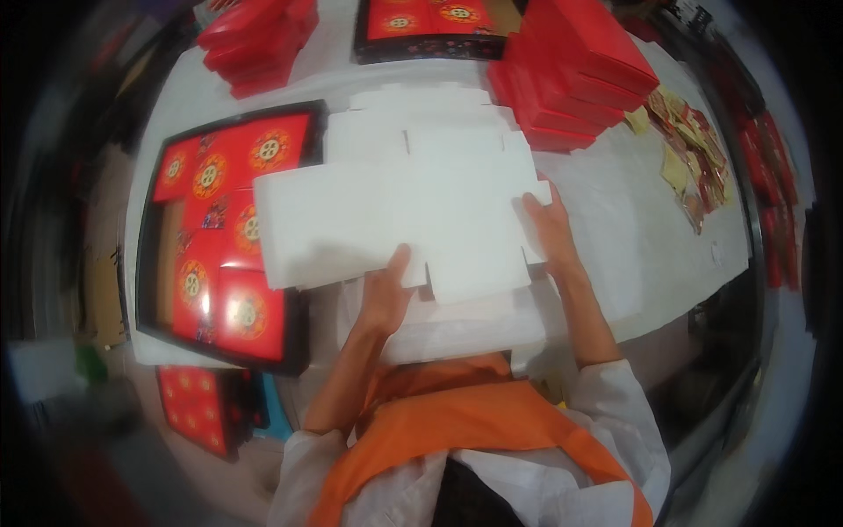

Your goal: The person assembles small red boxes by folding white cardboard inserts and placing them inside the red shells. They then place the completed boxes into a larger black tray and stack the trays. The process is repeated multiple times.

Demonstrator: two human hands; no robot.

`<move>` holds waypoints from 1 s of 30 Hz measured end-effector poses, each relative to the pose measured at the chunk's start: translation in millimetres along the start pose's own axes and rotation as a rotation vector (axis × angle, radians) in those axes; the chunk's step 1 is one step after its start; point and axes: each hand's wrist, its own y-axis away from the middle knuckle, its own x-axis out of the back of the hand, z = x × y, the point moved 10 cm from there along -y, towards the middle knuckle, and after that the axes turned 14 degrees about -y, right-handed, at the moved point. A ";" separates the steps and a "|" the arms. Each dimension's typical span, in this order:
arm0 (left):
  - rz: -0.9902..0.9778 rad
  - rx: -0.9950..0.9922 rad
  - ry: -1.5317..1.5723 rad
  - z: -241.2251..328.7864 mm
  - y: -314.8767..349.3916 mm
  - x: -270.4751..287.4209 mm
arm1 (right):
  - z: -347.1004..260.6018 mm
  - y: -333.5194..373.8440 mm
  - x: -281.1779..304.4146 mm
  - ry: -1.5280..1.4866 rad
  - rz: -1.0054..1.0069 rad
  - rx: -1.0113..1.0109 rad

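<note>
A flat, unfolded white cardboard box blank (pixel 457 202) with tabs and slots is held in front of me over the table. My left hand (pixel 385 294) grips its near edge, thumb on top and the other fingers hidden beneath. At the blank's right side, my right hand (pixel 551 227) pinches a tab the same way, its fingers mostly out of sight. Beyond the held blank, further white cardboard edges (pixel 421 98) show, partly covered by it. Close on the left lies a black-rimmed tray (pixel 143 290) holding several red boxes (pixel 248 312) with round gold-and-white designs.
The table has a white cover (pixel 606 228). Red boxes are stacked at the far left (pixel 259 44) and far right (pixel 571 79). Between them stands another black tray (pixel 430 51) with red boxes. Small flat packets (pixel 689 154) lie in a heap at the right. A red patterned box (pixel 193 404) sits below the table's left edge.
</note>
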 end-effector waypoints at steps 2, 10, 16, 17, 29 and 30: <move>0.100 -0.300 -0.522 26.0 5.6 23.8 | -12.9 7.0 6.8 0.070 0.146 0.025; 0.002 -0.416 -0.537 6.5 20.0 9.6 | -21.1 28.8 8.8 0.054 -0.063 0.205; -0.456 -0.536 -0.325 -8.9 90.7 37.6 | -35.0 34.1 27.6 0.005 -0.044 0.166; -0.458 -0.512 -0.187 -4.0 100.8 54.7 | -31.7 34.1 27.1 0.040 -0.058 0.133; -0.179 -0.772 -0.288 119.6 100.9 64.3 | -7.9 63.5 -35.5 0.223 -0.385 -0.006; -0.198 -0.776 -0.412 119.2 96.2 50.7 | -4.6 70.7 -45.2 0.259 -0.434 -0.011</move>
